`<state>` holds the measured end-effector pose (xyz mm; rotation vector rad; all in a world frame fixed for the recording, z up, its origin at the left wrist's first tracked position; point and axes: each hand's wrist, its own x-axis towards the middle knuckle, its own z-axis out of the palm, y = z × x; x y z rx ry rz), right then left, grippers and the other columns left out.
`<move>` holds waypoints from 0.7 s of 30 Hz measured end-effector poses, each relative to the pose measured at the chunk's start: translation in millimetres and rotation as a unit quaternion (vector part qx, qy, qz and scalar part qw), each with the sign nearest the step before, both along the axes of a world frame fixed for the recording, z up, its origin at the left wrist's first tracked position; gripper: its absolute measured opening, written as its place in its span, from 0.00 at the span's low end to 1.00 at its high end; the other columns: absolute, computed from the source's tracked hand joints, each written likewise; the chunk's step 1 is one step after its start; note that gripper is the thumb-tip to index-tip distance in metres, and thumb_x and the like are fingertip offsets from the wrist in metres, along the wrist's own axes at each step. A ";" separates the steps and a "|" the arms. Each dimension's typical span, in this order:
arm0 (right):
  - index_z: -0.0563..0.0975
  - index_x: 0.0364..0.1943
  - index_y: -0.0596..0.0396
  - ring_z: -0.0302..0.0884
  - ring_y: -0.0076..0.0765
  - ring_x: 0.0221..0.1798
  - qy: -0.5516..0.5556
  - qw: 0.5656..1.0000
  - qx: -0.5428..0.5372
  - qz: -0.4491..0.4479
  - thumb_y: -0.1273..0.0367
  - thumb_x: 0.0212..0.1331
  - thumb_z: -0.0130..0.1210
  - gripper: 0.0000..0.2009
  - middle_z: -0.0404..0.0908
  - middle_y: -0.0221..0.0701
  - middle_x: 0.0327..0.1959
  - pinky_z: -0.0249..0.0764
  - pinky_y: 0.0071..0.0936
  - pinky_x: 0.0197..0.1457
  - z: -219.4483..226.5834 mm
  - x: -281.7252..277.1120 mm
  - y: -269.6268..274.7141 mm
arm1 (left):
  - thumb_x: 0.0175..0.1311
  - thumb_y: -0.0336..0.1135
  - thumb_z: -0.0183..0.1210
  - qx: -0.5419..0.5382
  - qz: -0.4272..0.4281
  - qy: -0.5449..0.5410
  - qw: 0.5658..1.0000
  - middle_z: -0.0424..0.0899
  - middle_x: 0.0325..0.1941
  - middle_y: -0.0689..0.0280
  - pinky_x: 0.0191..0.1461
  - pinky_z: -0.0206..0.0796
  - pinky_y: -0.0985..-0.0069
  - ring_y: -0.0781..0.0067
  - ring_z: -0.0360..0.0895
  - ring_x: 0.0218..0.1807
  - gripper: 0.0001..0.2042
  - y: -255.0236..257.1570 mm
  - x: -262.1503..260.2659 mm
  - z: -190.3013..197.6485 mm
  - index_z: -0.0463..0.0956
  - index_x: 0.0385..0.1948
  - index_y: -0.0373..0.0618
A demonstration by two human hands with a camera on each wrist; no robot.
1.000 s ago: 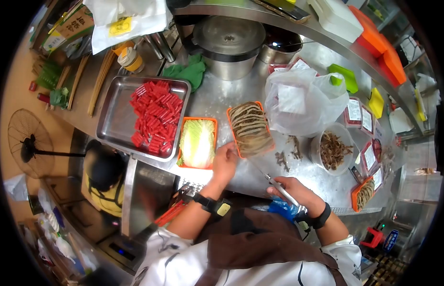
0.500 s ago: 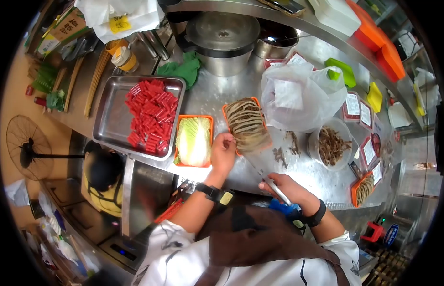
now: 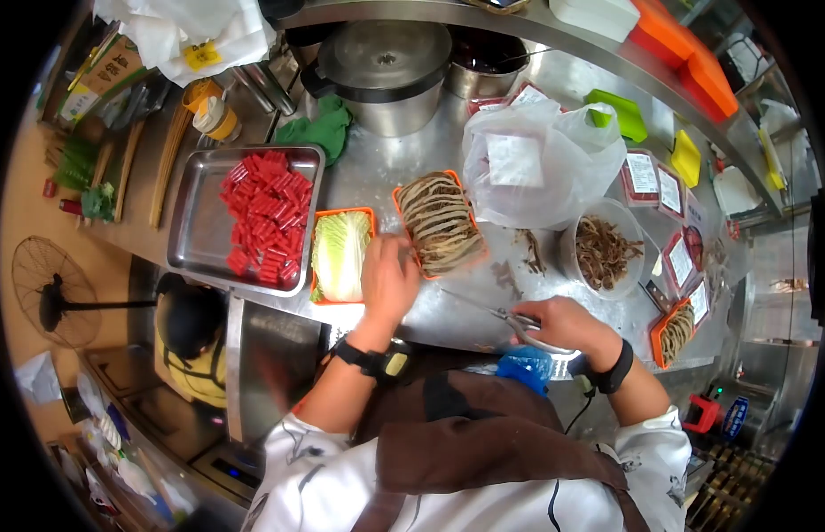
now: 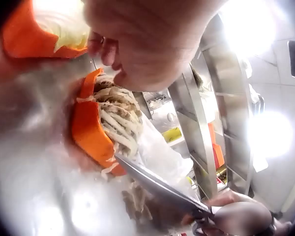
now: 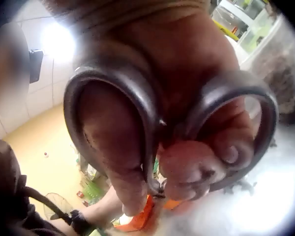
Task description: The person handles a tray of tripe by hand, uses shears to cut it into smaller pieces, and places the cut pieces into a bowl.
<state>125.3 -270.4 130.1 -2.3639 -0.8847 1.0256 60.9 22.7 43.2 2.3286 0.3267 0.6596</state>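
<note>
My right hand (image 3: 572, 328) grips metal scissors (image 3: 494, 310); in the right wrist view the thumb passes through one handle loop (image 5: 147, 123) and fingers through the other. The blades (image 4: 152, 182) point at the near end of an orange tray (image 4: 91, 130). Brown-grey ruffled strips like tripe (image 3: 439, 226) lie in rows in that tray. My left hand (image 3: 390, 282) is at the tray's left near corner, fingers bent, overlapping the edge of a second orange tray with napa cabbage (image 3: 341, 257). I cannot tell whether the left fingers pinch anything.
A steel tray (image 3: 195, 239) of red pieces lies left. A plastic bag (image 3: 563, 177), a tub (image 3: 607, 253) of brown scraps and loose scraps (image 3: 532, 248) lie right. Behind stands a lidded pot (image 3: 386, 80). A seated person (image 3: 191, 328) is at lower left.
The left hand has moved from the tripe tray's near edge leftward, towards the cabbage, and turned its back up. The scissors' handles have spread wider. The whole view has shifted slightly.
</note>
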 end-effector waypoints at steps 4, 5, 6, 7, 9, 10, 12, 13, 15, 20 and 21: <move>0.84 0.51 0.49 0.83 0.59 0.40 -0.042 0.998 -0.010 0.053 0.49 0.51 0.70 0.27 0.86 0.46 0.36 0.78 0.45 0.44 -0.4 25.4 1.8 | 0.52 0.26 0.67 0.020 -0.137 -0.028 0.990 0.77 0.40 0.61 0.47 0.66 0.59 0.52 0.75 0.44 0.06 -12.7 -18.2 -1.2 0.79 0.29 0.46; 0.85 0.51 0.51 0.83 0.58 0.40 -0.055 0.996 -0.003 0.071 0.51 0.51 0.70 0.26 0.86 0.46 0.37 0.78 0.44 0.44 -2.8 32.5 2.6 | 0.52 0.26 0.67 0.023 -0.134 -0.031 0.990 0.77 0.40 0.61 0.47 0.66 0.59 0.52 0.75 0.44 0.06 -13.2 -19.0 -8.8 0.79 0.29 0.46; 0.84 0.51 0.52 0.83 0.58 0.42 -0.058 0.995 -0.013 0.079 0.51 0.51 0.71 0.27 0.86 0.46 0.39 0.78 0.43 0.47 -4.8 38.4 4.4 | 0.51 0.28 0.69 0.030 -0.136 -0.004 0.990 0.78 0.39 0.61 0.48 0.66 0.60 0.53 0.75 0.44 0.06 -13.2 -19.4 -16.3 0.80 0.28 0.46; 0.84 0.51 0.52 0.83 0.58 0.42 -0.062 0.995 -0.010 0.082 0.51 0.51 0.71 0.27 0.86 0.46 0.39 0.78 0.43 0.47 -3.2 43.7 6.9 | 0.51 0.30 0.72 0.037 -0.138 0.023 0.989 0.78 0.38 0.62 0.48 0.67 0.61 0.54 0.75 0.44 0.07 -13.0 -17.6 -18.0 0.81 0.28 0.46; 0.84 0.52 0.53 0.84 0.56 0.43 -0.014 0.997 -0.011 0.074 0.50 0.51 0.71 0.28 0.87 0.45 0.41 0.78 0.42 0.48 -0.2 52.9 10.9 | 0.51 0.31 0.72 0.043 -0.118 0.005 0.992 0.78 0.35 0.64 0.46 0.66 0.61 0.56 0.76 0.41 0.06 -14.3 -13.0 -22.5 0.82 0.27 0.46; 0.84 0.53 0.54 0.85 0.54 0.43 0.002 0.997 -0.022 0.072 0.50 0.51 0.71 0.29 0.87 0.45 0.42 0.78 0.41 0.49 1.4 56.1 12.6 | 0.52 0.31 0.72 0.048 -0.111 0.000 0.993 0.78 0.33 0.65 0.46 0.66 0.61 0.57 0.76 0.40 0.06 -14.7 -12.3 -22.0 0.83 0.27 0.47; 0.84 0.52 0.52 0.84 0.55 0.44 0.005 0.997 -0.007 0.072 0.48 0.51 0.71 0.29 0.87 0.45 0.41 0.78 0.42 0.49 -1.9 58.2 11.2 | 0.52 0.32 0.72 0.054 -0.100 -0.004 0.993 0.78 0.32 0.65 0.45 0.65 0.61 0.57 0.76 0.39 0.05 -15.5 -13.4 -21.0 0.84 0.27 0.47; 0.85 0.51 0.50 0.84 0.56 0.45 0.007 0.998 0.007 0.067 0.47 0.50 0.70 0.28 0.87 0.45 0.41 0.78 0.43 0.49 -3.4 60.2 10.2 | 0.52 0.32 0.72 0.052 -0.091 0.001 0.994 0.79 0.32 0.65 0.45 0.65 0.61 0.58 0.77 0.38 0.05 -15.8 -12.9 -20.7 0.84 0.27 0.47; 0.85 0.51 0.50 0.84 0.56 0.45 0.011 0.998 0.015 0.066 0.47 0.51 0.70 0.28 0.87 0.45 0.41 0.78 0.44 0.50 -3.7 63.3 7.5 | 0.52 0.32 0.71 0.050 -0.083 0.005 0.995 0.79 0.31 0.66 0.44 0.65 0.62 0.58 0.77 0.38 0.05 -17.5 -12.0 -20.0 0.85 0.28 0.47; 0.85 0.52 0.49 0.84 0.56 0.46 -0.008 0.995 -0.005 0.100 0.47 0.51 0.69 0.28 0.87 0.44 0.41 0.78 0.44 0.50 0.8 78.0 10.2 | 0.54 0.32 0.70 0.076 -0.061 0.021 0.995 0.80 0.30 0.63 0.40 0.68 0.60 0.56 0.79 0.34 0.05 -23.3 -7.7 -20.3 0.83 0.25 0.46; 0.85 0.52 0.49 0.84 0.56 0.46 -0.010 0.993 -0.029 0.114 0.47 0.51 0.69 0.28 0.87 0.43 0.41 0.78 0.45 0.51 6.1 81.1 14.7 | 0.54 0.32 0.70 0.076 -0.063 0.018 0.995 0.80 0.30 0.63 0.40 0.68 0.60 0.56 0.79 0.34 0.05 -24.5 -7.1 -19.5 0.83 0.25 0.46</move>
